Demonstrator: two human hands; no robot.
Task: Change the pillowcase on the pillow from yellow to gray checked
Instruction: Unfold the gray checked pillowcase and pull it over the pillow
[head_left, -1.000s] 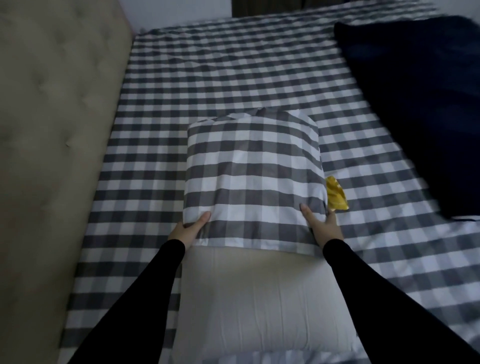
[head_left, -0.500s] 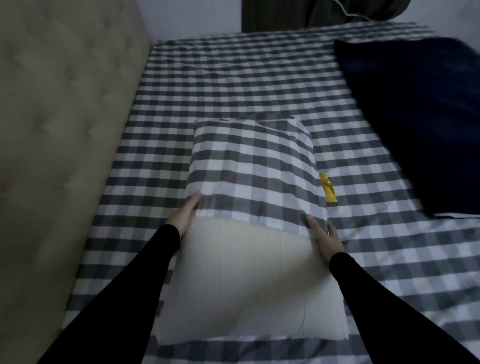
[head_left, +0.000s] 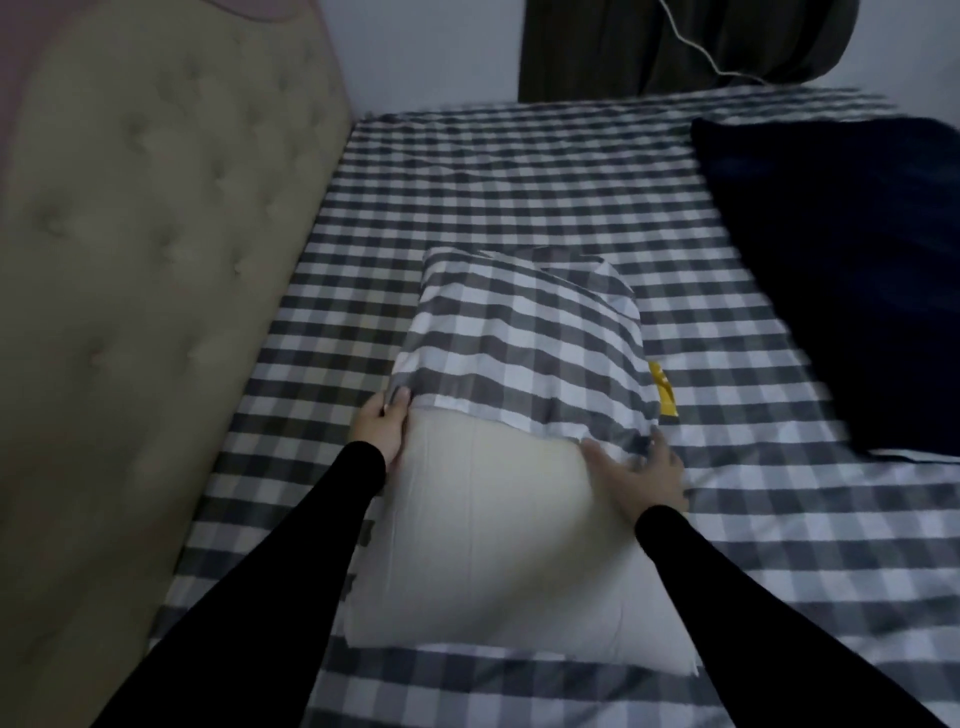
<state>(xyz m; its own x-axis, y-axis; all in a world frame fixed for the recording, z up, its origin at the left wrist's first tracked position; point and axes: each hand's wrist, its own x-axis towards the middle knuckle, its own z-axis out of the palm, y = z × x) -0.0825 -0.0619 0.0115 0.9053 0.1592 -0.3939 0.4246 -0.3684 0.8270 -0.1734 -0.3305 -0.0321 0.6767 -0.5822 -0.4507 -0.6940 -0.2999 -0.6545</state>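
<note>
A cream pillow lies on the bed in front of me. Its far half is inside the gray checked pillowcase, whose open hem crosses the pillow's middle. My left hand pinches the hem at the pillow's left edge. On the right edge my right hand grips the hem, partly blurred. A strip of the yellow pillowcase peeks out on the bed beside the right side of the checked case; the rest of it is hidden.
The bed wears a gray checked sheet. A beige tufted headboard runs along the left. A dark navy blanket lies at the right. A dark curtain with a white cable hangs behind the bed.
The pillow has been pushed away from me and turned slightly. The hem sits further from me, and more bare pillow shows. Both hands stayed on the hem.
</note>
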